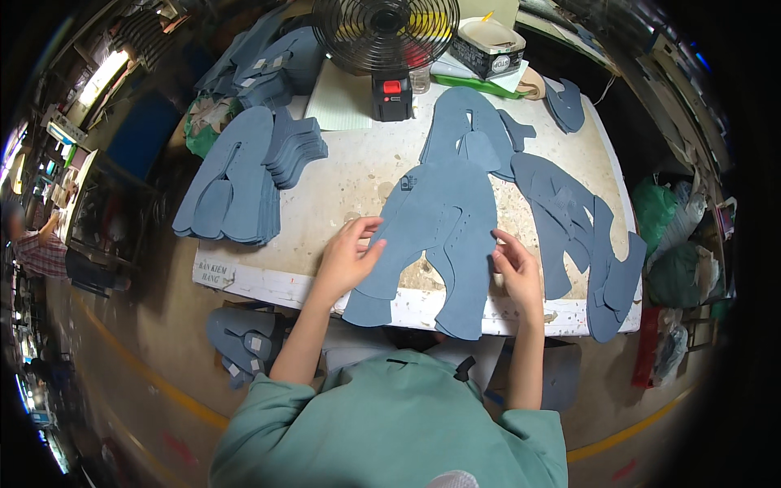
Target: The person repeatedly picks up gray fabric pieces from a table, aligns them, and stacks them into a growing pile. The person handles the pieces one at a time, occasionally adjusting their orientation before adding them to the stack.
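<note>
Flat blue-grey cut pieces [439, 203], shaped like shoe uppers, lie overlapping in the middle of the worktable, their lower ends reaching past its front edge. At their left edge is my left hand [351, 254], thumb and fingers apart, with nothing in its grasp. My right hand [516, 267] is by the right edge, its fingers loosely bent and the thumb apart from them. Whether its fingertips touch that edge is hard to tell. Beyond, another upper-shaped piece [455, 110] lies partly under the middle ones.
A neat stack of uppers [213, 171] stands at the left beside a stack of smaller pieces [294, 150]. More loose pieces [557, 199] spread at the right. A round black fan [386, 32], a box [488, 50] and a pile of pieces [281, 61] occupy the far side.
</note>
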`<action>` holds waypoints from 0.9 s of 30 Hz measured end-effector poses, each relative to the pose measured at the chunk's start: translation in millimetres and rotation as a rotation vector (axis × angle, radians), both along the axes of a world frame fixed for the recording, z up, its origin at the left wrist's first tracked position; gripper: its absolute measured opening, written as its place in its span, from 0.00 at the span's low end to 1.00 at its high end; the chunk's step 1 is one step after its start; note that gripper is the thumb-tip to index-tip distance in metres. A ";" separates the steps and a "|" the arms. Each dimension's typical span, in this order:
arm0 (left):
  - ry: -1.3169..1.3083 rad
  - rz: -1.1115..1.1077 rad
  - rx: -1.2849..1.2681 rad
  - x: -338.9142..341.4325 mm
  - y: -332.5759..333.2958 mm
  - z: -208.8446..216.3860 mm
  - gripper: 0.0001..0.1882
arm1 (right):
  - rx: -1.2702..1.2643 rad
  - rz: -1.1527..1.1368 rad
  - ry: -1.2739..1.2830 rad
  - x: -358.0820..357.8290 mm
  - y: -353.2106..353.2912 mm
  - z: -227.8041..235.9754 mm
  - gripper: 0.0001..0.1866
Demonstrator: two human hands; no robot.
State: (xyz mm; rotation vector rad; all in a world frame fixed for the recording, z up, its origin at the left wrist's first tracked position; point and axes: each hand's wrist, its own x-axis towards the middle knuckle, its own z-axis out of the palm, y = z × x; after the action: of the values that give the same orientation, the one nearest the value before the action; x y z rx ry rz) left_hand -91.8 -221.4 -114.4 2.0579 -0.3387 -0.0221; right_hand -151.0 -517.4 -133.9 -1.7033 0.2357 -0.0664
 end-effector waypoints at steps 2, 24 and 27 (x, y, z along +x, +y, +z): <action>-0.098 0.082 0.091 -2.2 -14.4 -5.3 0.20 | -0.208 -0.011 -0.040 -4.3 9.2 3.6 0.21; -0.141 -0.276 -0.398 6.9 -22.6 78.4 0.26 | -0.568 -0.029 -0.494 13.5 13.2 137.2 0.29; -0.102 -0.218 -0.534 -5.8 -9.3 82.6 0.26 | -0.309 0.028 -0.578 16.1 15.2 125.3 0.26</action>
State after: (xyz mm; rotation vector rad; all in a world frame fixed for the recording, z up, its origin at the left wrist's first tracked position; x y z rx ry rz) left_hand -97.6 -230.7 -31.8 1.4911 -0.5653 0.0381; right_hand -134.9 -502.1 -8.5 -1.9129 -0.2419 -0.5898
